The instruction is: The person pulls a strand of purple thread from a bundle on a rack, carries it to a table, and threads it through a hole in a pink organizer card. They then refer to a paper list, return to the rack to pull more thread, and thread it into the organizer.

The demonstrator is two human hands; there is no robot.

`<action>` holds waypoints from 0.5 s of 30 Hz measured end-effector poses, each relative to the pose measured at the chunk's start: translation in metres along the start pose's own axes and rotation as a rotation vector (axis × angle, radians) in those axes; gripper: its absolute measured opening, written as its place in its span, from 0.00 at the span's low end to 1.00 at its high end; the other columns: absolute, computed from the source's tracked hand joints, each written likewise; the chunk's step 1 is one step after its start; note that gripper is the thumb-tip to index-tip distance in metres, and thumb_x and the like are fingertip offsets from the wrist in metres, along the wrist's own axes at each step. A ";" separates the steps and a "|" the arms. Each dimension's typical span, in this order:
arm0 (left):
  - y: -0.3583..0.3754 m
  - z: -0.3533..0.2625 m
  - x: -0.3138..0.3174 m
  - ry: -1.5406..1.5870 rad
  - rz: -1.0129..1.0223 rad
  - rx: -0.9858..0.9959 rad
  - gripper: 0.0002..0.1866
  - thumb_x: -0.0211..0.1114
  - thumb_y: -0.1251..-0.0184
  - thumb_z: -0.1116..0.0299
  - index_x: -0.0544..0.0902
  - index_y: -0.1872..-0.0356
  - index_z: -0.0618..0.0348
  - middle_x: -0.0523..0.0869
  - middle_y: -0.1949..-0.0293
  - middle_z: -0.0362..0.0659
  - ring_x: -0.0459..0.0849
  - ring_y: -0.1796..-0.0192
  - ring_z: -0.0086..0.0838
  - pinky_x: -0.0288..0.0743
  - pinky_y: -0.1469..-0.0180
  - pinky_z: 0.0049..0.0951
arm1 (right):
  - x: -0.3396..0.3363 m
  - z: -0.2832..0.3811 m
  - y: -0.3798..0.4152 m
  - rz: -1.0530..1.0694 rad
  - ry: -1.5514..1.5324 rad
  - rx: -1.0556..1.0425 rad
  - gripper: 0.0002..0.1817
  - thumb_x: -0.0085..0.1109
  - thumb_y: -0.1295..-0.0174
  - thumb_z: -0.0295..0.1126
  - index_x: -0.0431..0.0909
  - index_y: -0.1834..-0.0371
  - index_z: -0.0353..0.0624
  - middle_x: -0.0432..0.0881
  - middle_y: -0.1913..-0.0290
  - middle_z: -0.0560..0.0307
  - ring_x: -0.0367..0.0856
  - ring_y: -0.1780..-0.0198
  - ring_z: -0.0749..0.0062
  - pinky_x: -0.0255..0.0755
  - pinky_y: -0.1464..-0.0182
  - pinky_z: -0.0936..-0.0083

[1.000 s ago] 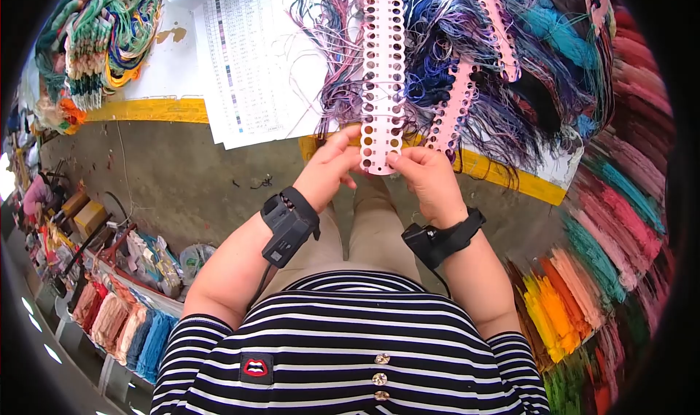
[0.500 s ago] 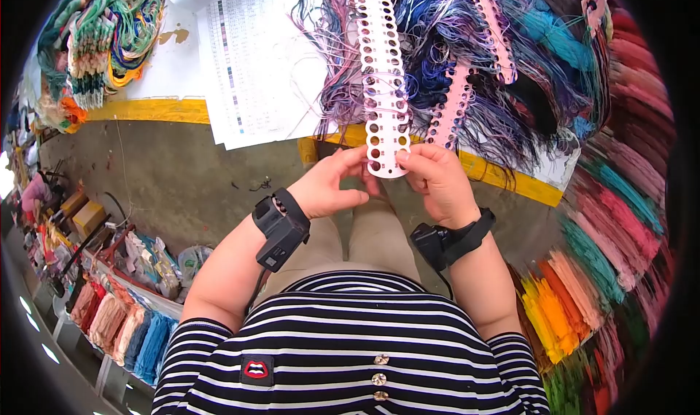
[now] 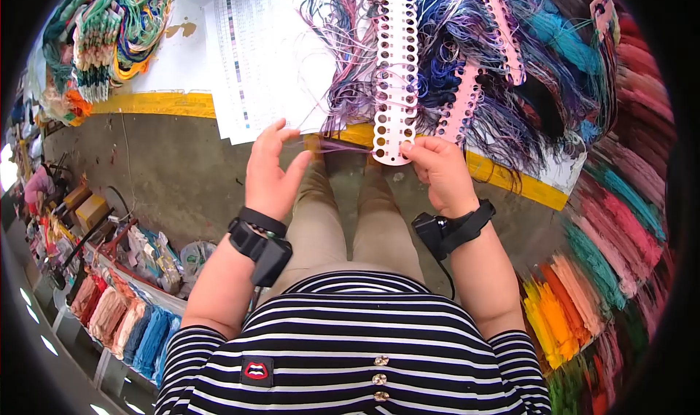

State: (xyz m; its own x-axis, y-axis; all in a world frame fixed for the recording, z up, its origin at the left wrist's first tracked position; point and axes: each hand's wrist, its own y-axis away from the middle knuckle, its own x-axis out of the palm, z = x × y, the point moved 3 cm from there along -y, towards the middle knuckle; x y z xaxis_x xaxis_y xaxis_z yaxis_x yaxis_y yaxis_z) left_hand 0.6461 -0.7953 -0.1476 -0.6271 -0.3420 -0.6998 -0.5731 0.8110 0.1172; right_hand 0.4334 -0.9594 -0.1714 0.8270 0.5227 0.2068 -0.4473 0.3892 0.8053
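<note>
A long white thread card [image 3: 396, 72] with round holes down both edges lies toward me, its lower end past the table edge. My right hand [image 3: 441, 171] pinches that end at its right corner, thumb on top. Lilac thread [image 3: 339, 148] stretches sideways from a lower left hole of the card to the fingers of my left hand [image 3: 273, 171]. This hand is raised left of the card, thumb spread away from the bent fingers that the thread meets. Purple and blue threads [image 3: 350, 87] trail from the card's upper holes.
Two pink thread cards [image 3: 461, 102] lie among tangled threads at right. Printed sheets [image 3: 273, 72] overlap the yellow table edge [image 3: 164, 104]. Multicoloured skeins [image 3: 120, 36] rest at far left. Racks of coloured yarn [image 3: 554, 313] curve along my right side; more yarn [image 3: 124, 327] hangs lower left.
My left hand has moved left, away from the card, and lilac thread now stretches between them. The card has shifted slightly in view, with my right hand still pinching it.
</note>
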 end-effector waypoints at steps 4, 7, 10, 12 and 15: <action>0.011 -0.026 0.041 0.632 0.273 -0.502 0.15 0.70 0.41 0.71 0.74 0.58 0.61 0.83 0.57 0.45 0.81 0.56 0.24 0.75 0.52 0.24 | 0.000 -0.002 -0.001 0.012 -0.018 0.002 0.07 0.66 0.42 0.33 0.82 0.73 0.42 0.75 0.79 0.73 0.57 0.81 0.92 0.47 0.78 0.88; 0.014 -0.031 0.081 1.112 0.325 -0.662 0.12 0.64 0.35 0.75 0.68 0.57 0.55 0.83 0.57 0.43 0.83 0.58 0.24 0.77 0.58 0.21 | 0.005 -0.003 -0.001 -0.027 -0.035 0.019 0.07 0.65 0.41 0.34 0.83 0.72 0.43 0.76 0.79 0.72 0.57 0.81 0.91 0.47 0.78 0.88; 0.009 -0.027 0.091 1.175 0.267 -0.707 0.12 0.62 0.35 0.77 0.68 0.58 0.56 0.83 0.58 0.45 0.84 0.59 0.24 0.78 0.59 0.21 | 0.005 -0.006 -0.002 -0.051 0.026 0.006 0.08 0.65 0.41 0.33 0.84 0.69 0.40 0.77 0.77 0.70 0.63 0.79 0.91 0.54 0.77 0.89; 0.010 -0.025 0.092 1.161 0.227 -0.713 0.12 0.61 0.35 0.78 0.67 0.56 0.58 0.83 0.59 0.45 0.84 0.59 0.25 0.79 0.59 0.20 | 0.001 -0.010 -0.004 -0.176 0.189 -0.208 0.08 0.64 0.40 0.31 0.84 0.65 0.37 0.80 0.75 0.68 0.68 0.76 0.90 0.59 0.74 0.89; 0.011 -0.022 0.094 1.097 0.171 -0.705 0.13 0.60 0.34 0.79 0.67 0.54 0.59 0.82 0.59 0.45 0.84 0.59 0.26 0.79 0.60 0.21 | 0.000 -0.003 0.012 -0.246 0.306 -0.358 0.09 0.62 0.38 0.28 0.84 0.61 0.34 0.82 0.72 0.65 0.73 0.72 0.88 0.66 0.69 0.87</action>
State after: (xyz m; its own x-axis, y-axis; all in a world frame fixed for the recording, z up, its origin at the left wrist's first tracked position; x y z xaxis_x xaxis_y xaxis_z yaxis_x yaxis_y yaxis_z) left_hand 0.5691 -0.8284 -0.1969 -0.6273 -0.7363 0.2537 -0.3852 0.5765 0.7206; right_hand 0.4270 -0.9521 -0.1631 0.8088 0.5600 -0.1795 -0.3852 0.7351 0.5579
